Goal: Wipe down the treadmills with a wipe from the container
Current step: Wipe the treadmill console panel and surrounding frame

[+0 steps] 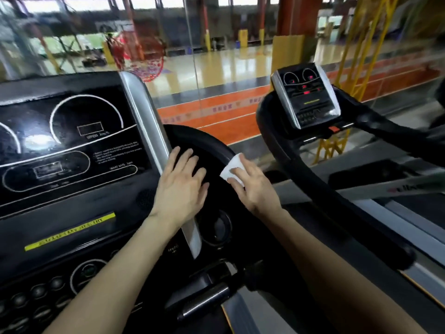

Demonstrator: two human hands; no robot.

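At the near treadmill [72, 131], right edge: my right hand [255, 189] presses the white wipe [232, 168] onto the black curved handrail [216, 147], fingers flat over it, not curled. My left hand [180, 186] rests flat, fingers spread, beside the silver trim [147, 116]. A second treadmill [310, 97] stands to the right.

The near treadmill console [72, 141] was the carrying surface: a black panel with white dial outlines, edged on its right by a silver strip [147, 121]. Beyond the strip, the rounded black side housing [204, 145] bore the left hand [180, 186], laid flat with its fingers straight. On the housing's curved rim lay a white wipe [232, 169], pressed under the spread fingers of the right hand [255, 189]. A second treadmill [310, 100] stood apart to the right.
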